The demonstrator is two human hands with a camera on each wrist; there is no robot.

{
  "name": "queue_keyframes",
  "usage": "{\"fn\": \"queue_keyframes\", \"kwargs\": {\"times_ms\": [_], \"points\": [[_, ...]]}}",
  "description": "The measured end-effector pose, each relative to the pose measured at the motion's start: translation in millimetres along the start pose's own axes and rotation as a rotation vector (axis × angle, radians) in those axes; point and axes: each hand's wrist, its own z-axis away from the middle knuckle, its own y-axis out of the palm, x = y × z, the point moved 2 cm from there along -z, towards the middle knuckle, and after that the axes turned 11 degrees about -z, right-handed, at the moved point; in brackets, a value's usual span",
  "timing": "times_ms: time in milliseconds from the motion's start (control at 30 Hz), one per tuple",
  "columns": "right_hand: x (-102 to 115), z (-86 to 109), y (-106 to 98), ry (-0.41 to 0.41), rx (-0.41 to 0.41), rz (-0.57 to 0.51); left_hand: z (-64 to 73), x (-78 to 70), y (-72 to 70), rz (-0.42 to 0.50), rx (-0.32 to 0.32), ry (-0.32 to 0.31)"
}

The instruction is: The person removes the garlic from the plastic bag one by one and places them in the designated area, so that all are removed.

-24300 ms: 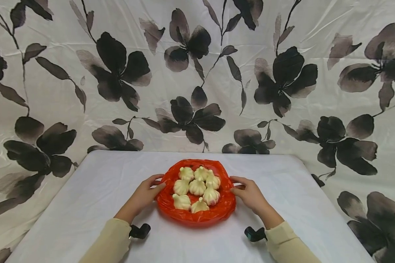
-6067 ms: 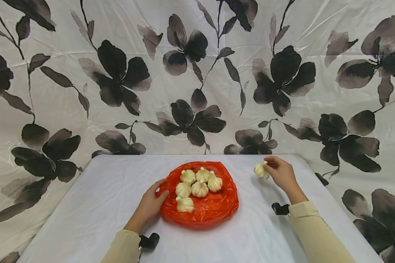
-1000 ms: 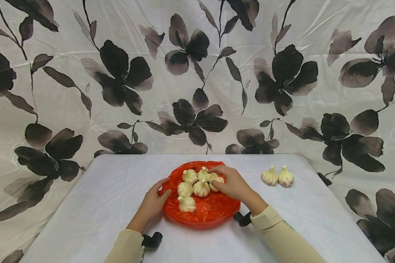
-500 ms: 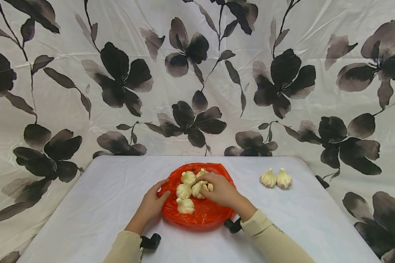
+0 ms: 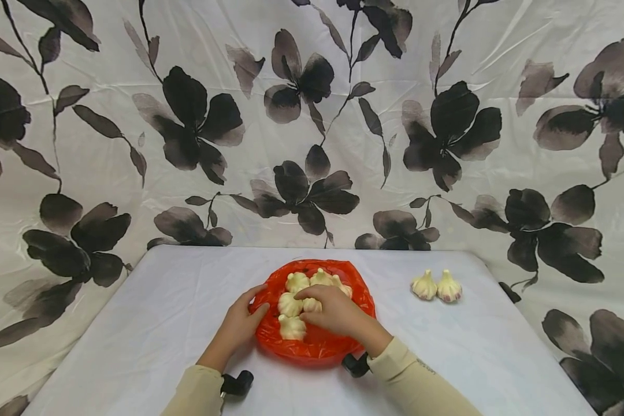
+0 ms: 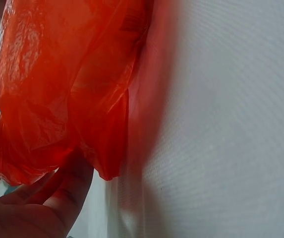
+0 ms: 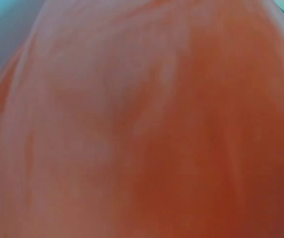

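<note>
In the head view my left hand (image 5: 242, 319) holds the left edge of the red plastic bag (image 5: 338, 346), which is spread out like a shallow dish. The left wrist view shows its fingers (image 6: 70, 193) under the folded bag (image 6: 42, 99) and the thumb at the other side. My right hand (image 5: 335, 311) reaches over the bag from the right, index finger and thumb apart. Its fingertips are close to a left garlic bulb (image 5: 289, 305), and the middle garlic bulb (image 5: 312, 305) shows between them. Several other pale garlic bulbs lie in the bag. The right wrist view is a blurred red-orange surface.
Two garlic bulbs (image 5: 437, 286) stand side by side at the back right of the white-covered table (image 5: 187, 289). A floral cloth (image 5: 301, 115) hangs behind the table. Black wrist cameras (image 5: 237, 382) sit at both cuffs.
Over the last second my right hand has moved left across the bulbs. Since the earliest frame, two bulbs have come to stand on the table at the right. The left hand stays put.
</note>
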Motion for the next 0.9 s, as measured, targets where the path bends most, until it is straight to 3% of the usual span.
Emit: {"fn": "queue_keyframes", "kwargs": {"times_ms": [567,900], "points": [[6.9,-8.1,21.2,0.056,0.113,0.018,-0.2,-3.0,1.5,-0.01,0.008,-0.001],[7.1,-13.2,28.0,0.042,0.095,0.034,1.0,-5.9,0.3,-0.013,0.006,-0.003]]}}
